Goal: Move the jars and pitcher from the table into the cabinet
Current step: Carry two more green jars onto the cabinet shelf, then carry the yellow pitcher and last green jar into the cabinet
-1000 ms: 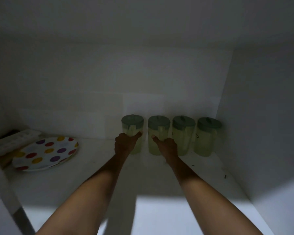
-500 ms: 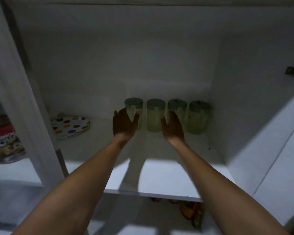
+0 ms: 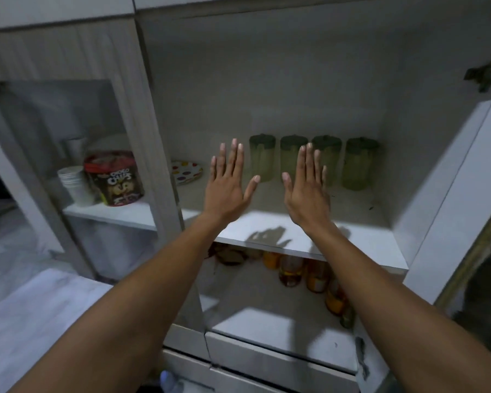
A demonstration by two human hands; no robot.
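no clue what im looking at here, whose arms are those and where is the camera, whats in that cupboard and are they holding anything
There is no machine here. The arms belong to a person wearing a wide-angle camera on their head, so you see what they see, looking forward and down.

The left hand and right hand are both spread flat and open, holding nothing, in front of an open cabinet.

On its shelf stand four pale green jars with darker lids, in a row at the back. A polka-dot plate lies to their left. Behind the glass door on the left are a cereal tub and stacked paper cups. Bottles sit on the shelf below.
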